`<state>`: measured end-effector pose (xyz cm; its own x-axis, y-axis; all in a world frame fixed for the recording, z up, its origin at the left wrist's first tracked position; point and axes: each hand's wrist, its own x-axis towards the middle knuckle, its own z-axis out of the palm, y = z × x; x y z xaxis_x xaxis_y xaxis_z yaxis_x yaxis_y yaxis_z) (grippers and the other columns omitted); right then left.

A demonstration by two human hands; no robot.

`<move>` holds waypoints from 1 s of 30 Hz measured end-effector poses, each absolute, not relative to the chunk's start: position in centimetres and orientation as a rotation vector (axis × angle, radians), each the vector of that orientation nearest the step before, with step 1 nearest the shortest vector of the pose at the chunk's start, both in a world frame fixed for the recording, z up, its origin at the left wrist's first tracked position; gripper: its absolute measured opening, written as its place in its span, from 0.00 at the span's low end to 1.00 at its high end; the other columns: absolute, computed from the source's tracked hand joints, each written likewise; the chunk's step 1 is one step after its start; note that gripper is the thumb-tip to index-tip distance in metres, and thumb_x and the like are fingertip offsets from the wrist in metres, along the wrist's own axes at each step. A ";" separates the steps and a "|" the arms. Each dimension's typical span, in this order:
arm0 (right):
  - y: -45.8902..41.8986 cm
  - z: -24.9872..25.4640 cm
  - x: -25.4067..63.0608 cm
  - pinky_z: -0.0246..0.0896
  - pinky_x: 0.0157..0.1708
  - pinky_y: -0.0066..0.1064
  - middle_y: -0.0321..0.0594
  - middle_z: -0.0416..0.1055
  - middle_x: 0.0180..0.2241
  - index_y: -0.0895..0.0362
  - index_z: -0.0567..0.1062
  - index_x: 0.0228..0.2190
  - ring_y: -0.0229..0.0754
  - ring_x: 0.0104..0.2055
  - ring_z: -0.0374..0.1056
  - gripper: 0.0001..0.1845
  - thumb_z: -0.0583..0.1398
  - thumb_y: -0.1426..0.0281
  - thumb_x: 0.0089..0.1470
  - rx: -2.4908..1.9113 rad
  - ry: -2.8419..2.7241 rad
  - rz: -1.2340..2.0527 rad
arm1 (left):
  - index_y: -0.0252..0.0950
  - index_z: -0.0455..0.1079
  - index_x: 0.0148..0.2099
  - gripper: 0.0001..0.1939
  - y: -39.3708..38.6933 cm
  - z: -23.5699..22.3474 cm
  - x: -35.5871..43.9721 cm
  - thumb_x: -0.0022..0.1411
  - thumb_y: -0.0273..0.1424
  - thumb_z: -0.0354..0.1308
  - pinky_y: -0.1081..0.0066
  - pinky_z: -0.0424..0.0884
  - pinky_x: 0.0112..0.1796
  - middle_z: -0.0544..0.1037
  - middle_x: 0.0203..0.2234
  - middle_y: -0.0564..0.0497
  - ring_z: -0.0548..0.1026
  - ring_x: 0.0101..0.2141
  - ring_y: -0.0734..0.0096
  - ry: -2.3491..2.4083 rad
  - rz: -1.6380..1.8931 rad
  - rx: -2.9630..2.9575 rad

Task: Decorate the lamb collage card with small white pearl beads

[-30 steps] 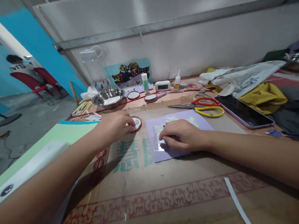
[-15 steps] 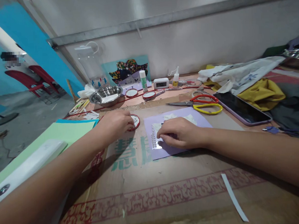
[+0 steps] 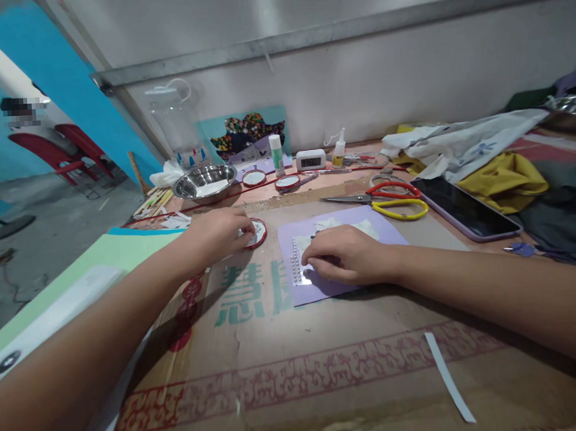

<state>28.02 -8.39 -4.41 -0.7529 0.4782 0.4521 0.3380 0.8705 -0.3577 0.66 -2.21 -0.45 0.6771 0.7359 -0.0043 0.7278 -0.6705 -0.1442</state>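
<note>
My left hand (image 3: 216, 235) rests on the cardboard with its fingers curled round the near edge of a small round red-rimmed lid (image 3: 256, 232). My right hand (image 3: 345, 256) lies on a lilac paper sheet (image 3: 320, 284), fingers pressed down on a small clear sheet that carries a strip of tiny pearl beads (image 3: 296, 270). White paper scraps (image 3: 361, 226) sit on the lilac sheet beyond my fingers. What the right fingertips pinch, if anything, is hidden.
Red and yellow scissors (image 3: 388, 204) and a phone (image 3: 466, 207) lie to the right; cloths (image 3: 503, 178) behind. A steel bowl (image 3: 204, 182), glue stick (image 3: 276, 155), clock (image 3: 311, 159) and glue bottle (image 3: 339, 153) line the back. Green paper (image 3: 92, 261) lies left. A white paper strip (image 3: 448, 377) lies near.
The left hand has shifted slightly left with the red-rimmed lid. The right hand has stayed on the bead sheet. The view has drifted a little.
</note>
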 end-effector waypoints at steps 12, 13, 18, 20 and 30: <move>-8.4 -4.6 28.0 0.61 0.33 0.28 0.42 0.78 0.30 0.60 0.79 0.36 0.38 0.31 0.71 0.14 0.54 0.71 0.61 -0.583 -2.493 0.338 | 0.39 0.79 0.43 0.14 -2.3 0.6 0.0 0.66 0.32 0.52 0.69 0.66 0.38 0.80 0.38 0.47 0.77 0.39 0.63 -1.134 0.075 -2.813; -8.4 -4.6 28.0 0.61 0.33 0.28 0.42 0.78 0.31 0.60 0.79 0.36 0.38 0.32 0.71 0.14 0.54 0.71 0.61 -0.586 -2.496 0.338 | 0.39 0.79 0.43 0.14 -2.2 0.6 0.0 0.66 0.31 0.51 0.69 0.66 0.38 0.80 0.39 0.47 0.77 0.40 0.63 -1.134 0.094 -2.807; -8.3 -4.6 28.0 0.61 0.32 0.28 0.42 0.79 0.31 0.59 0.79 0.36 0.39 0.31 0.71 0.14 0.53 0.71 0.61 -0.602 -2.504 0.332 | 0.40 0.79 0.43 0.15 -2.0 0.6 -0.3 0.67 0.31 0.50 0.69 0.66 0.37 0.81 0.37 0.48 0.77 0.38 0.64 -1.105 0.101 -2.801; -8.3 -4.6 28.0 0.61 0.32 0.28 0.42 0.79 0.31 0.59 0.79 0.36 0.39 0.31 0.71 0.14 0.53 0.71 0.61 -0.595 -2.500 0.329 | 0.40 0.79 0.42 0.13 -1.9 0.5 -0.4 0.66 0.31 0.52 0.69 0.66 0.37 0.80 0.36 0.48 0.76 0.37 0.65 -1.077 0.002 -2.831; -8.3 -4.6 28.1 0.60 0.31 0.27 0.42 0.78 0.29 0.60 0.79 0.36 0.38 0.29 0.69 0.14 0.54 0.72 0.60 -0.565 -2.494 0.329 | 0.40 0.79 0.34 0.10 -2.2 -0.4 0.2 0.65 0.34 0.58 0.69 0.65 0.36 0.76 0.31 0.48 0.73 0.34 0.66 -0.941 -0.078 -2.900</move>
<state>28.06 -8.30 -4.58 -0.7571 0.4592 0.4647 0.3229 0.8814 -0.3448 0.18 -2.19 -0.39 0.8087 0.5832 0.0765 0.5879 -0.8058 -0.0715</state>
